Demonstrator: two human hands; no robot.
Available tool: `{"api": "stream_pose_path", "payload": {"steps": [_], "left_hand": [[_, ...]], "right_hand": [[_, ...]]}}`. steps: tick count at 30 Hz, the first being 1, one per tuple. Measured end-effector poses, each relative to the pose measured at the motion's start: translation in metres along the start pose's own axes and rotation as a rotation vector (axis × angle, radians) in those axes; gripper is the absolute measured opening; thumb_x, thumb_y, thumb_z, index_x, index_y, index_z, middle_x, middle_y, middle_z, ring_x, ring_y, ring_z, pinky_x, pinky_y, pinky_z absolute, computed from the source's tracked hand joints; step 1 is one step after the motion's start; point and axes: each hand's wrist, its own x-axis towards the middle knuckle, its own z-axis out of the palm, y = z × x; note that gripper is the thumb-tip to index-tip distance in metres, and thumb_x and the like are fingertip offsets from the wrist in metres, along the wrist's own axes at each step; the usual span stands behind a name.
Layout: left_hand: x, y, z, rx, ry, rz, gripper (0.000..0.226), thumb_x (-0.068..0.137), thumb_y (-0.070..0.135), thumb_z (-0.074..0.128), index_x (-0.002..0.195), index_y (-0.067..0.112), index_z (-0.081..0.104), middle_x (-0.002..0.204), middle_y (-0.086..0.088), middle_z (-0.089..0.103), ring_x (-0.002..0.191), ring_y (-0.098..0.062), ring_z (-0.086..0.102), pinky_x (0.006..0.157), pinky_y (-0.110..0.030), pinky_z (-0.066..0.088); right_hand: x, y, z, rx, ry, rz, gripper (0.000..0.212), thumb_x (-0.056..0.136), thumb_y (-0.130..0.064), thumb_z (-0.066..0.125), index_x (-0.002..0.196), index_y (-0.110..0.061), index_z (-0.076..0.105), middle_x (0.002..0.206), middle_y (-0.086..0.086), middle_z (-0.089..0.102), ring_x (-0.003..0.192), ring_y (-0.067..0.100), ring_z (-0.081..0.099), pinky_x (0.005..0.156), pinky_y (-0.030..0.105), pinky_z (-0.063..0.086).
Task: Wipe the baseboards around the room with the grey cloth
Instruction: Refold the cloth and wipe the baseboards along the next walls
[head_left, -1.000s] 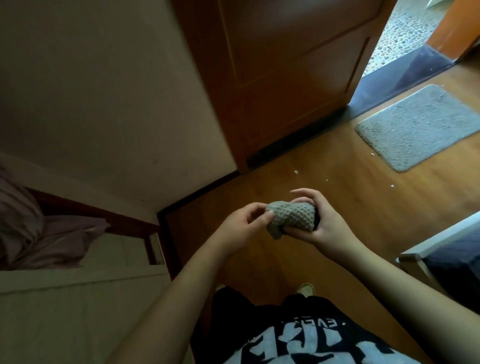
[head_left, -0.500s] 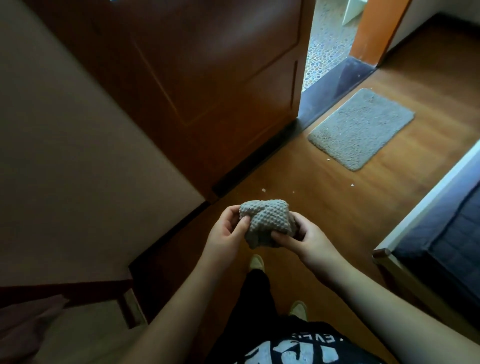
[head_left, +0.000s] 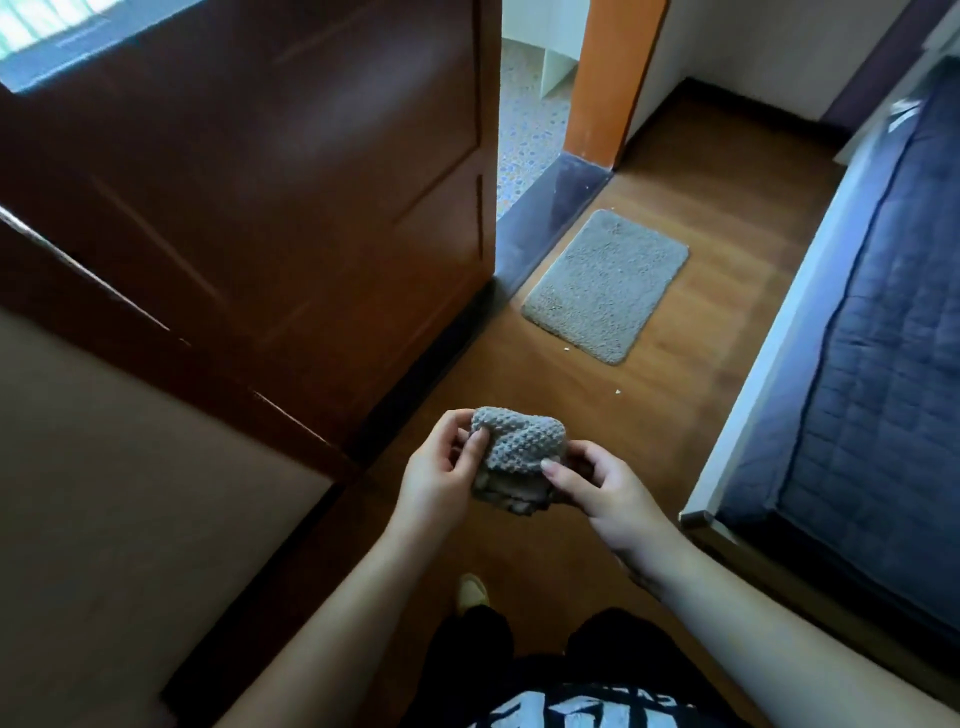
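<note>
Head view, single frame. Item: grey cloth (head_left: 517, 441), waffle-textured, folded into a thick wad, held in the air above the wooden floor (head_left: 701, 218) in front of the person's torso; its long axis runs roughly left to right across the view, the rounded folded edge turned away from the person and the loose layered edges hanging toward them. Left hand (head_left: 441, 467): grips the cloth's left end, thumb pressed on the top face, fingers curled behind. Right hand (head_left: 597, 488): pinches the lower right corner, thumb on the front, fingers curled beneath. Both forearms bare, converging on the cloth. Baseboard (head_left: 270, 587): dark strip along the foot of the beige wall (head_left: 130, 493) at left, well below the cloth and not touched by it. Brown wooden door (head_left: 291, 182): stands open against that wall. Doorway: dark threshold (head_left: 550, 208), orange door frame (head_left: 608, 78), speckled floor beyond. Grey doormat (head_left: 608, 283): flat on the floor just inside the threshold, pale crumbs beside it. Bed with a dark blue quilted cover (head_left: 883, 338): along the right edge. Person's black printed shirt (head_left: 587, 709), dark trousers and one light shoe (head_left: 471, 592): lower centre.
</note>
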Motion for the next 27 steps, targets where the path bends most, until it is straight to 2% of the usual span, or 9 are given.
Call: {"api": "stream_pose_path", "payload": {"steps": [4,8,12,15,18,20,22,25,27], "left_hand": [[0.034,0.020,0.016,-0.202,-0.174,-0.165,0.030,0.086,0.058,0.065,0.107,0.037,0.066,0.106,-0.003,0.071,0.098,-0.017,0.071,0.086,-0.040,0.059],[0.059,0.044,0.054,-0.572,-0.394,-0.238,0.038,0.089,0.028,0.069,0.124,0.022,0.057,0.120,-0.005,0.069,0.105,-0.014,0.069,0.084,-0.026,0.056],[0.095,0.063,0.098,-0.319,-0.496,-0.033,0.054,0.083,0.014,0.070,0.132,0.026,0.052,0.129,0.004,0.067,0.124,-0.014,0.060,0.103,-0.029,0.048],[0.124,0.090,0.140,-0.266,-0.429,-0.022,0.055,0.079,0.014,0.069,0.130,0.026,0.055,0.122,0.008,0.070,0.118,-0.008,0.063,0.096,-0.024,0.049],[0.150,0.118,0.179,-0.218,-0.392,-0.031,0.056,0.081,0.013,0.073,0.135,0.017,0.056,0.113,0.003,0.074,0.104,-0.006,0.068,0.084,-0.019,0.051],[0.162,0.137,0.199,-0.207,-0.379,-0.029,0.057,0.080,0.015,0.074,0.134,0.016,0.057,0.107,-0.001,0.074,0.094,-0.006,0.070,0.075,-0.018,0.052],[0.173,0.150,0.214,-0.187,-0.383,0.022,0.054,0.076,0.022,0.074,0.128,0.026,0.058,0.098,-0.003,0.074,0.083,-0.008,0.067,0.071,-0.019,0.052],[0.189,0.164,0.229,-0.115,-0.398,0.113,0.056,0.072,0.036,0.080,0.123,0.034,0.059,0.087,0.005,0.071,0.080,-0.004,0.065,0.074,-0.017,0.049],[0.202,0.169,0.232,-0.121,-0.373,0.124,0.061,0.068,0.046,0.081,0.124,0.032,0.061,0.092,0.003,0.071,0.086,-0.007,0.067,0.079,-0.020,0.051]], "right_hand": [[0.013,-0.011,-0.016,0.054,0.155,-0.046,0.008,0.093,-0.010,0.063,0.100,-0.013,0.062,0.091,0.002,0.073,0.091,0.018,0.068,0.086,0.040,0.056],[0.029,-0.026,-0.059,0.152,0.279,-0.067,0.009,0.091,-0.014,0.065,0.100,-0.013,0.064,0.094,0.007,0.074,0.093,0.023,0.070,0.085,0.038,0.056],[0.050,-0.030,-0.115,0.166,0.359,-0.081,0.016,0.089,-0.024,0.069,0.102,-0.016,0.066,0.098,0.004,0.075,0.097,0.022,0.070,0.091,0.042,0.055],[0.065,-0.028,-0.156,-0.013,0.470,-0.124,0.035,0.085,-0.035,0.072,0.116,-0.029,0.056,0.112,-0.007,0.067,0.105,0.014,0.065,0.092,0.033,0.052],[0.077,-0.035,-0.204,-0.263,0.552,-0.323,0.055,0.085,-0.027,0.073,0.134,-0.032,0.045,0.125,-0.008,0.052,0.114,0.003,0.054,0.097,0.017,0.044],[0.085,-0.047,-0.229,-0.361,0.471,-0.431,0.045,0.092,-0.030,0.065,0.134,-0.030,0.050,0.127,-0.014,0.053,0.120,-0.002,0.050,0.100,0.012,0.039],[0.096,-0.063,-0.244,-0.257,0.320,-0.446,0.035,0.095,-0.031,0.058,0.130,-0.031,0.054,0.129,-0.016,0.056,0.120,-0.003,0.052,0.099,0.014,0.041],[0.116,-0.082,-0.259,-0.076,0.170,-0.396,0.037,0.092,-0.033,0.059,0.127,-0.023,0.054,0.121,-0.008,0.064,0.110,-0.008,0.059,0.089,0.010,0.045],[0.132,-0.089,-0.263,-0.006,0.134,-0.389,0.051,0.084,-0.052,0.063,0.125,-0.022,0.055,0.111,-0.017,0.069,0.103,-0.010,0.061,0.082,0.008,0.045]]}}
